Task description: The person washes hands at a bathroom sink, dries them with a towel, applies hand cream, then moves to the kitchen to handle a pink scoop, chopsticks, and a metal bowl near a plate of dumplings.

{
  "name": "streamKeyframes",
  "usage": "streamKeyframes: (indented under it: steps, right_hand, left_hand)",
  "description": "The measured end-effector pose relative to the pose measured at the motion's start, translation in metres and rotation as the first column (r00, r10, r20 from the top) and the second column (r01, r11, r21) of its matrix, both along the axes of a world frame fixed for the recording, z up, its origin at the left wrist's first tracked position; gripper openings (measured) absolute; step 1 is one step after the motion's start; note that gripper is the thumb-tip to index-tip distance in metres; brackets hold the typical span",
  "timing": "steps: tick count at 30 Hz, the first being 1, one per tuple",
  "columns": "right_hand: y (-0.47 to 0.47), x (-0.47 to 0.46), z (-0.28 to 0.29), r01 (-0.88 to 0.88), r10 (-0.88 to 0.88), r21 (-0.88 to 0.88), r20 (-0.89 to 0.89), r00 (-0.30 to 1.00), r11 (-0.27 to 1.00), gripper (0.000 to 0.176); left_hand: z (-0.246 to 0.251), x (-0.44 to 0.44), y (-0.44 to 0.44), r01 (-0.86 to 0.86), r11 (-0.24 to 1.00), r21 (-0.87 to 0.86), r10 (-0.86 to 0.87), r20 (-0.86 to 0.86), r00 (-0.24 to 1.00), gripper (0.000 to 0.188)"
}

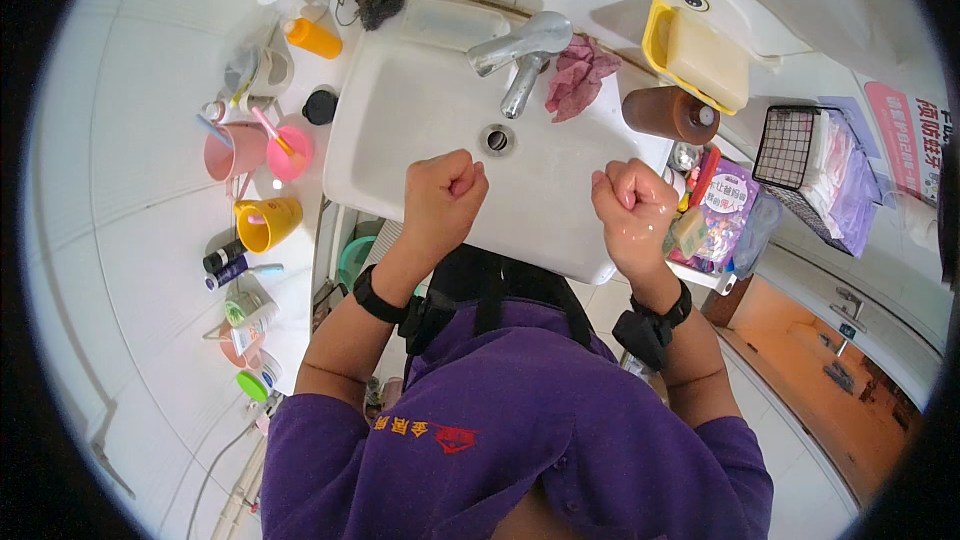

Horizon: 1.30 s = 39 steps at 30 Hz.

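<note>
Both fists are held up over the near part of a white ceramic washbasin (375, 105). My left hand (445, 195), left of the drain (498, 140), has its fingers curled in and nothing visible in it. My right hand (636, 210) is curled into a fist too, close to the basin's right rim; its skin looks wet and shiny. Beyond the hands stands a chrome single-lever faucet (529, 60), with no water seen running from it. A crumpled dark pink cloth (579, 79) lies right of the faucet.
Along the left ledge stand an orange bottle (315, 39), a pink cup (289, 154), a yellow mug (270, 225) and several tubes. At right are a yellow soap holder (656, 45), a brown bottle (660, 114), a wire basket (786, 146) and a purple printed box (724, 202).
</note>
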State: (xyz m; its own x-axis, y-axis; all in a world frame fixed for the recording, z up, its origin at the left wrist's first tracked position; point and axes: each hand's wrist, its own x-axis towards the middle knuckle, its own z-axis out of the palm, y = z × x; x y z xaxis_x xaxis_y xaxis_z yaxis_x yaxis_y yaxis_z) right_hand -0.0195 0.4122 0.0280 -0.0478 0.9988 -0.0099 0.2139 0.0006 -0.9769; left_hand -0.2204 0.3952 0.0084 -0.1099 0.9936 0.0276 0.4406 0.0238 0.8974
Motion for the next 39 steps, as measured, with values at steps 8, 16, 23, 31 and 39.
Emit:
streamKeyframes:
  steps: [8,16,23,31,39]
  right_hand:
    - [0.011,-0.024,0.004,-0.022,0.025,0.161,-0.017,1.000,0.987,0.038]
    - [0.002,-0.025,-0.029,-0.033,0.029,0.118,0.032,0.999,0.992,0.029]
    - [0.004,-0.034,-0.114,-0.139,0.177,-0.331,0.090,0.980,0.933,0.038]
    - [-0.005,-0.032,-0.026,-0.067,0.051,0.370,0.053,0.997,0.927,0.035]
    - [-0.012,-0.033,-0.083,-0.340,0.391,-0.260,0.182,0.902,0.904,0.078]
  left_hand:
    - [-0.005,-0.016,0.019,0.083,0.992,0.096,-0.082,-0.005,0.997,0.037]
    - [-0.019,-0.039,0.026,0.187,0.982,0.039,-0.180,-0.134,0.974,0.022]
    - [-0.077,-0.035,0.030,0.269,0.794,-0.546,-0.479,-0.287,0.830,0.058]
    - [-0.022,-0.040,0.008,0.201,0.973,0.109,-0.212,0.095,0.973,0.034]
    - [-0.051,-0.028,-0.015,0.263,0.701,-0.662,-0.572,-0.304,0.762,0.093]
